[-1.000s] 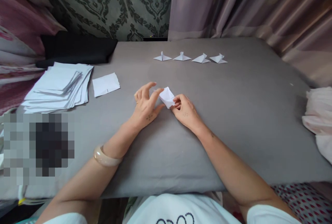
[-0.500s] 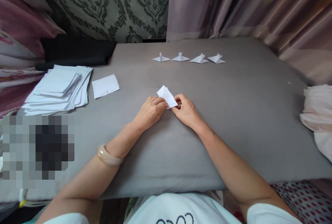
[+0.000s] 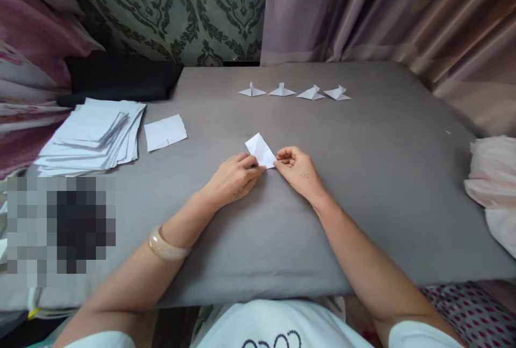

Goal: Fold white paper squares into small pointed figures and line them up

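Note:
A small folded sheet of white paper (image 3: 259,149) lies between my hands near the middle of the grey-covered table (image 3: 387,176), creases showing on its upper face. My left hand (image 3: 237,176) is closed on its lower left edge, thumb and fingers pinching there. At the paper's right corner, the thumb and fingertips of my right hand (image 3: 298,170) pinch the edge, with the other fingers curled. Part of the paper's lower left side is hidden under my left fingers.
Several folded paper figures (image 3: 282,90) stand in a row at the back. To the left lie a single white sheet (image 3: 166,133) and a stack of paper (image 3: 91,138), with a folded black cloth (image 3: 124,76) behind. Pale fabric (image 3: 492,186) is bunched at the right edge.
My right hand has shifted slightly right, to the paper's corner. The paper looks flatter and wider now, showing more of its creased face. My left hand stays on its lower left edge.

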A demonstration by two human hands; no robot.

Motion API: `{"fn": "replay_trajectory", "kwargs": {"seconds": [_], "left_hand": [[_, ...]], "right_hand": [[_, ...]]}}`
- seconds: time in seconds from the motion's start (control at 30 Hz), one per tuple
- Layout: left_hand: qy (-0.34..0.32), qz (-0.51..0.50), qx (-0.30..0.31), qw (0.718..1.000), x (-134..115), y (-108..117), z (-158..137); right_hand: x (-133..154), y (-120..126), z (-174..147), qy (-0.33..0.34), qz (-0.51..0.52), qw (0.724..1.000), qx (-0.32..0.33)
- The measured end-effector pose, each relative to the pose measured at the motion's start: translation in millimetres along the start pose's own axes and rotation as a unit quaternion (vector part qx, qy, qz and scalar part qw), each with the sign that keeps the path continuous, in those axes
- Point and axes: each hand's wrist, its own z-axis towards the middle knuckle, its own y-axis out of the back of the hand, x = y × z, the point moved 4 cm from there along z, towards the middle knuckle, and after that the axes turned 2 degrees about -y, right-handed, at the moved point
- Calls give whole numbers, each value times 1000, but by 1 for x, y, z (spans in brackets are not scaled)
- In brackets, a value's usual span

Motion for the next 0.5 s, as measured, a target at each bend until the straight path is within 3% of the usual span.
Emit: {"fn": "replay_trajectory", "kwargs": {"seconds": [0.23, 0.5], "left_hand": [[-20, -20, 25, 999, -3, 2, 1], [-32, -47, 43, 997, -5, 1, 4]], "right_hand": [[15, 3, -6, 54, -138, 989, -29], [-2, 17, 5, 24, -43, 995, -84]]}}
